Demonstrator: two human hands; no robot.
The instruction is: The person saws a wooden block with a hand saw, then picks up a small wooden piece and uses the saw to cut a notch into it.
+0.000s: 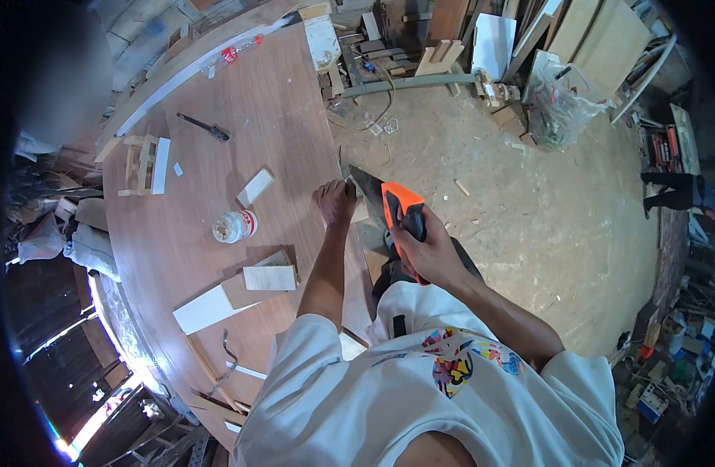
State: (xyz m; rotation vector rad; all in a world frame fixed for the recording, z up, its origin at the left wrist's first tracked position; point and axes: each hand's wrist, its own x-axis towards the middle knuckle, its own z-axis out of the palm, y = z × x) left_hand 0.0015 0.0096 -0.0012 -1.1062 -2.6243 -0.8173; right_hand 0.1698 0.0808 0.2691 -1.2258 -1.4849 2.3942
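My right hand [430, 251] is wrapped round the orange and black handle of a handsaw [405, 201]. The saw's dark blade [365, 184] reaches toward the table edge, close by my left hand. There my left hand [336, 201] lies with its fingers curled down at the rim of the brown table [295, 140]. A small pale piece, perhaps wood [361, 212], shows just right of that hand; what the fingers grip is hidden. Left of it on the tabletop are a white-faced block [256, 187] and a clear jar with a red and white label [234, 226].
Nearer me on the table sit white-faced boards [269, 278] and a long white strip [206, 311]. Farther off lie a dark tool [205, 127], a small wooden frame [143, 165] and a plastic bottle [231, 54]. Stacked boards and a clear bag [560, 109] stand beyond; another person [677, 191] is far right.
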